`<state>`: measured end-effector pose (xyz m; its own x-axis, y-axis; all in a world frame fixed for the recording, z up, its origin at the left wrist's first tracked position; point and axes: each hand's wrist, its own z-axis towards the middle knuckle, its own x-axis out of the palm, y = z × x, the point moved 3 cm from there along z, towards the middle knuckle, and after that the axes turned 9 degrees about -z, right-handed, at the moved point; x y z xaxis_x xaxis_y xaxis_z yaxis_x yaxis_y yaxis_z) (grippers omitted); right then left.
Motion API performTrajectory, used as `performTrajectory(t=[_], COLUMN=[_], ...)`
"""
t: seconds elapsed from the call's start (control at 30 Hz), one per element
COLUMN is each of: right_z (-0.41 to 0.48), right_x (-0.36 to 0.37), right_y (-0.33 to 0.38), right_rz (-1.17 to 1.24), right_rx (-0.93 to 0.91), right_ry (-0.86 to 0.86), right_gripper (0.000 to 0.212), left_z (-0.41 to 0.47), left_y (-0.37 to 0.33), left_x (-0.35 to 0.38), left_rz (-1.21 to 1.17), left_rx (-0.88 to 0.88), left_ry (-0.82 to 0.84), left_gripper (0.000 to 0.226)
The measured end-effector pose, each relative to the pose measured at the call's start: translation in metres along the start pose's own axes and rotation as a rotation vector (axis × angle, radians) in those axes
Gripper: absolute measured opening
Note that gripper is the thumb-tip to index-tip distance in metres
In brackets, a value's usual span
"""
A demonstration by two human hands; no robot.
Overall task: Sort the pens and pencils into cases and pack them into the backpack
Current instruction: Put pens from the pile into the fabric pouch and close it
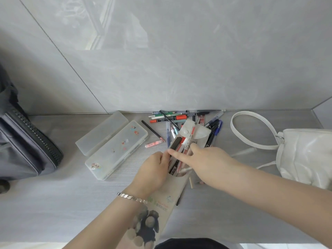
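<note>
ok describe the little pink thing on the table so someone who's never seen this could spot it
From the dark backpack on the left, go right past the plain frosted case to the stickered case. Just right of it, where a black pencil points, lies a short tube. It alone is pink and stubby, apart from the pen pile.

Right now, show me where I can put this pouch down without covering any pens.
Widest bare patch: the near counter, bordered by the backpack, the stickered case and the left forearm. A second lies near the edge between both forearms. Crowded: the pen pile by the wall, and loose pens between the pouch and the handbag.
</note>
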<state>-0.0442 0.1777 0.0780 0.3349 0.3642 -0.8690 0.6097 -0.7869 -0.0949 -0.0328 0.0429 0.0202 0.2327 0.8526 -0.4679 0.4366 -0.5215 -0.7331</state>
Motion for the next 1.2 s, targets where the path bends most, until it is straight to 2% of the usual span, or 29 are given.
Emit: performTrajectory(t=[0.13, 0.23, 0.3, 0.43, 0.47, 0.53, 0.6, 0.67, 0.77, 0.87, 0.93, 1.1, 1.2], right_z=[-0.004, -0.01, -0.01, 0.001, 0.005, 0.014, 0.018, 0.018, 0.019, 0.014, 0.01, 0.007, 0.007], right_x=[-0.011, -0.017, -0.023, -0.027, -0.023, -0.014, -0.004, 0.008, 0.03, 0.048, 0.053, 0.061, 0.061], right_y=[-0.007, -0.018, -0.024, -0.039, -0.042, -0.044, -0.041, -0.033, -0.019, -0.013, -0.011, -0.011, -0.012], right_rz=[-0.103, 0.071, 0.445, 1.511, 1.696, 1.879, 1.82, 1.579, 1.242, 0.879, 0.826, 0.903, 0.806], right_rx=[-0.062, -0.176, -0.172, -0.094, -0.052, 0.07, 0.256, 0.418, 0.492, 0.548, 0.525, 0.478, 0.461], right_ry=[0.011, -0.078, -0.134, -0.661, -0.791, -1.037, -1.208, -1.263, -1.08, -0.912, -0.86, -0.809, -0.773], right_gripper=[0.085, 0.053, 0.044, 0.025, 0.026, 0.033, 0.033, 0.027, 0.016, 0.023, 0.026, 0.027, 0.025], left_z=[0.001, 0.003, 0.004, 0.001, 0.0, -0.002, -0.004, -0.005, -0.004, 0.0, 0.002, 0.002, 0.002], left_y=[0.0, 0.001, 0.002, 0.005, 0.005, 0.004, 0.003, 0.003, 0.002, 0.003, 0.006, 0.008, 0.008], left_x=[-0.005, -0.011, -0.012, -0.009, -0.007, -0.003, -0.001, 0.0, -0.001, 0.001, 0.001, 0.003, 0.005], left_rz=[0.055, 0.027, 0.004, 0.005, -0.002, -0.014, -0.02, -0.032, -0.033, -0.054, -0.068, -0.061, -0.04], left_rx=[0.016, 0.025, 0.04, 0.047, 0.048, 0.051, 0.062, 0.073, 0.088, 0.07, 0.048, 0.031, 0.036], left_ry=[-0.014, -0.057, -0.069, -0.065, -0.055, -0.034, -0.02, -0.02, -0.022, -0.031, -0.036, -0.024, -0.024], left_gripper=[0.042, 0.043, 0.042, 0.042, 0.042, 0.042, 0.042, 0.043, 0.042, 0.042, 0.042, 0.042, 0.042])
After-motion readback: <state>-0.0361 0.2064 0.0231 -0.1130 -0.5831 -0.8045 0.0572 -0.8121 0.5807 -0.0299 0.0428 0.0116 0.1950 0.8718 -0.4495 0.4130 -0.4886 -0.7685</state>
